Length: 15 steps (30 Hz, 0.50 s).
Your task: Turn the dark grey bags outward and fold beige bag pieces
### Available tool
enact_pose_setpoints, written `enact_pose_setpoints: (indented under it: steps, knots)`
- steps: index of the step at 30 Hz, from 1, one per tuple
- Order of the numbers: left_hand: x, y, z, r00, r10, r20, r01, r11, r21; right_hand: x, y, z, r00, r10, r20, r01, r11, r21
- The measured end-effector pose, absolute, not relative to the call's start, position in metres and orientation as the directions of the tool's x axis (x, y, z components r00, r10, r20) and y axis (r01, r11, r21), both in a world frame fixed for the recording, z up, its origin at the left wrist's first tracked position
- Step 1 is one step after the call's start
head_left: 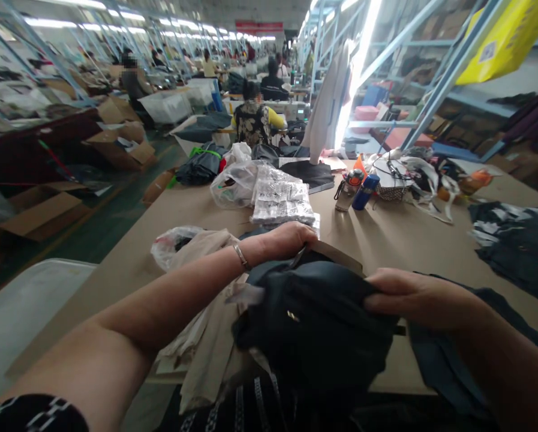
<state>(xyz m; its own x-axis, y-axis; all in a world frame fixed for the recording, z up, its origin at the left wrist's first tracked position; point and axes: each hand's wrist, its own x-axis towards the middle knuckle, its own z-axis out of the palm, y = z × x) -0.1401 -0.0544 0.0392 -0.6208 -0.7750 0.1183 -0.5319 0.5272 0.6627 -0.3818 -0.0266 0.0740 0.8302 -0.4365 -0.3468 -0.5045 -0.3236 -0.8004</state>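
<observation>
Person at brown worktable, both hands clenched on dark garment bunched at near edge. Left hand grasps far side, right hand grips right side. Seems mid-handling, gathering fabric; next move likely needs firm two-handed hold. Beige cloth beside.

garment on table, packets behind, bottles right of packets

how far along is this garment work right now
Already aside, by the look of it: beige cloth heaped by the left arm. In hand: the left hand and right hand both grip a dark garment. Possibly left: dark pieces at the table's right.
</observation>
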Motion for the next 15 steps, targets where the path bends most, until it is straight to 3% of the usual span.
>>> enact_pose_setpoints:
  steps: [3, 5, 7, 10, 12, 15]
  knots:
    - [-0.134, -0.049, 0.035, -0.641, -0.761, 0.1, -0.578, 0.565, 0.589, -0.389, -0.029, 0.08, 0.814, -0.433, -0.386, -0.579, -0.558, -0.594]
    - [-0.139, -0.046, 0.032, -0.65, -0.753, 0.103, -0.565, 0.57, 0.597, -0.387, -0.029, 0.086, 0.854, -0.354, -0.381, -0.518, -0.643, -0.564]
    - [-0.149, -0.044, 0.032, -0.643, -0.76, 0.099, -0.462, 0.488, 0.74, -0.385, -0.036, 0.092, 0.895, -0.318, -0.313, -0.446, -0.663, -0.601]
    - [-0.165, -0.04, 0.041, -0.655, -0.752, 0.08, -0.175, 0.254, 0.951, -0.386, -0.057, 0.088, 0.887, -0.441, -0.135, -0.427, -0.674, -0.603]
    - [-0.173, -0.035, 0.051, -0.683, -0.728, 0.063, -0.008, 0.094, 0.996, -0.39, -0.068, 0.076, 0.892, -0.421, -0.167, -0.401, -0.565, -0.721]
    - [-0.178, -0.033, 0.058, -0.552, -0.834, -0.024, 0.086, -0.086, 0.993, -0.409, -0.069, 0.061, 0.838, -0.383, -0.388, -0.476, -0.168, -0.863]
